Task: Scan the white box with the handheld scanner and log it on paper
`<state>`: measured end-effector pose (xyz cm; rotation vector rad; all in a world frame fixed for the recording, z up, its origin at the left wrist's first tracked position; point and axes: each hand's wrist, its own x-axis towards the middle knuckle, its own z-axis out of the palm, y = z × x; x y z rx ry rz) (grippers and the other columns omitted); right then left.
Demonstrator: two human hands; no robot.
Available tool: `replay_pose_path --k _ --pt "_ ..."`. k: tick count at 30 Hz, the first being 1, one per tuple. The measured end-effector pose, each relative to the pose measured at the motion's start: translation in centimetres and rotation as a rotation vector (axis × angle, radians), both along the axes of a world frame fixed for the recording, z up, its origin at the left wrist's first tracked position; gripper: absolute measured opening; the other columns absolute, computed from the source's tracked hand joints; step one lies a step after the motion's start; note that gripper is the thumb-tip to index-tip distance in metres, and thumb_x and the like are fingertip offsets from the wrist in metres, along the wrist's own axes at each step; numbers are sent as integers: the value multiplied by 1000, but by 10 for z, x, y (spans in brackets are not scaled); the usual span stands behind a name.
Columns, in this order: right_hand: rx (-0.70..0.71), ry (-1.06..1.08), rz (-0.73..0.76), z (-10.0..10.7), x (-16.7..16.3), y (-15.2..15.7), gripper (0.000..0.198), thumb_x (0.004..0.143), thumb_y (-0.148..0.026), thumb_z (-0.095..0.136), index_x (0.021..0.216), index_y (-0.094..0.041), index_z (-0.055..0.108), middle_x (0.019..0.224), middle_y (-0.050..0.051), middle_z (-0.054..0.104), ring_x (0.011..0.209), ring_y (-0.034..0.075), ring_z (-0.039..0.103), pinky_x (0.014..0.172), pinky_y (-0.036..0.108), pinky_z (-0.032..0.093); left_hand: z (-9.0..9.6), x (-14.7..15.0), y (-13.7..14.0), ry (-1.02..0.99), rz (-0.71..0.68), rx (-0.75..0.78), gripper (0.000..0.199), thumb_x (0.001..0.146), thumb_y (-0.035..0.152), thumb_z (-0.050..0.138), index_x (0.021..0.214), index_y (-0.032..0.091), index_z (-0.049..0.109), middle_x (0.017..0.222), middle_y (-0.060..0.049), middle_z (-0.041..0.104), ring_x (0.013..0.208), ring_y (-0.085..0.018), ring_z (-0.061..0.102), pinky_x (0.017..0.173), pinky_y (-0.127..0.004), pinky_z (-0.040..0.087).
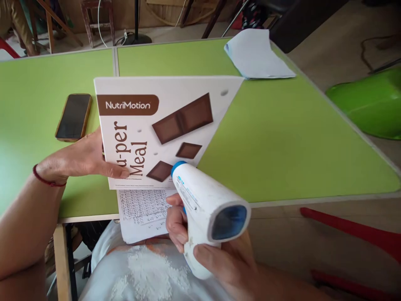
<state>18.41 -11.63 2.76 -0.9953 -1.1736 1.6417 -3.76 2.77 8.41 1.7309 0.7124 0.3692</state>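
A white NutriMotion box [140,154], printed with brown chocolate pieces, is held up over the table edge. My left hand [87,156] grips it at its lower left, with the thumb across the front; its other fingers are mostly hidden behind. In my right hand [222,263] is a white infrared thermometer [203,192] with a blue tip and a dark screen. Its handle is wrapped by my fingers, and the blue tip overlaps the box's lower right in view; I cannot tell whether they touch. A handwritten paper [144,221] lies below the box, partly covered by it.
The green table [275,138] carries a smartphone [74,117] at left and a folded white paper [257,54] at the far edge. A green plastic object [369,104] stands right of the table. Red legs [351,234] show below. A wooden stool [98,21] stands behind.
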Motion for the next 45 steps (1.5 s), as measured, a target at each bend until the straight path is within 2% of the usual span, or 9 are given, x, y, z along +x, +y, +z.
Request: replay_pose_path --k 2,4,8,12,17,22,33,41,45 --pt "-33 112 24 -1 -4 -1 30 80 -49 63 106 -36 55 66 -3 45 52 14 42 47 26 41 0 -1 0 6 -6 19 63 88 46 73 131 7 50 128 -22 64 111 -27 66 86 -37 59" --pt "-67 153 94 0 -6 -2 23 83 -48 61 97 -31 56 66 -2 45 53 13 38 49 27 40 -1 -3 1 -6 -1 28 63 88 49 73 132 11 51 128 -20 65 110 -28 67 83 -35 60" --pt "-67 155 136 -2 -10 -3 26 85 -50 61 88 -26 53 70 -2 48 58 12 37 54 27 39 -4 -7 2 -30 11 18 52 85 37 77 129 20 56 125 -12 68 109 -29 69 79 -31 61" --pt "-61 171 52 -7 -17 -3 27 84 -49 65 96 -26 54 72 -2 50 59 11 40 55 26 40 -6 -10 2 1 49 44 48 85 23 73 129 15 55 119 -12 70 107 -28 69 80 -32 61" --pt "-96 306 100 -11 -24 0 26 85 -48 64 82 -26 51 65 -3 49 55 12 44 50 26 40 -8 -10 4 4 41 108 46 81 21 72 124 16 57 110 -9 72 100 -26 70 75 -29 61" --pt "-65 287 133 -8 -24 4 25 84 -45 66 78 -26 52 63 -2 50 52 12 44 46 26 39 -10 -11 6 15 -10 151 47 81 27 72 124 19 55 109 -8 71 97 -25 70 72 -28 61" --pt "-104 300 106 -8 -27 4 27 85 -46 67 79 -24 51 63 -3 51 50 10 44 45 24 40 -11 -11 8 -49 -26 118 57 80 33 79 129 15 55 122 -10 67 105 -29 67 75 -30 61" --pt "-122 301 140 -8 -26 5 29 84 -47 68 78 -24 51 63 -3 50 51 10 44 45 23 40 -10 -11 6 -66 -37 96 58 84 22 76 135 12 52 127 -11 66 106 -27 67 75 -27 60" --pt "-136 269 88 -11 -26 2 30 84 -51 68 96 -26 55 67 -4 49 53 10 46 46 22 43 -10 -11 4 -79 12 87 55 83 29 78 131 14 54 130 -11 65 112 -30 66 77 -31 62"
